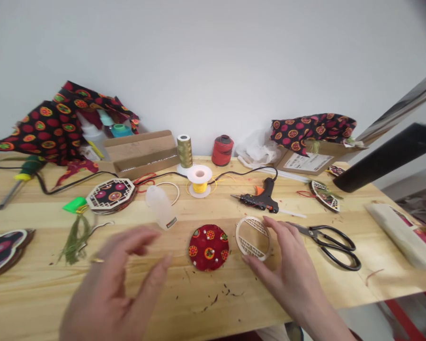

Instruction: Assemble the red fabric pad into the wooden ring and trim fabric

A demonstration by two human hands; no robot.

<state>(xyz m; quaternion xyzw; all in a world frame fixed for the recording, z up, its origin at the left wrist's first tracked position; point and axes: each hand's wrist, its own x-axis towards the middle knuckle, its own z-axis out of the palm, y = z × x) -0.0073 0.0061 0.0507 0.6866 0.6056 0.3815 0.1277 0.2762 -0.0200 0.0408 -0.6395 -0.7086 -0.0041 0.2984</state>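
Cloth disc point(209, 247), just one, lies on the bench point(184, 312); a single lattice ring point(251, 249) sits at its three o'clock, rim pinched between thumb and fingers of my right hand point(287, 260). My left hand point(117, 279), blurred, hovers released at eight. From afar, I judge this a ring-positioning step, calling for a light, level grip. I count three thread spools point(223, 151) around twelve, one glue gun point(269, 195) between one and two.

One red disc point(209, 248), clock centre. Three thread spools point(185, 154) around twelve. Two brown boxes point(142, 150): one near eleven, one between one and two. One glue gun point(268, 196), between one and two. One openwork frame point(251, 248), three. One pair scissors point(316, 233), three.
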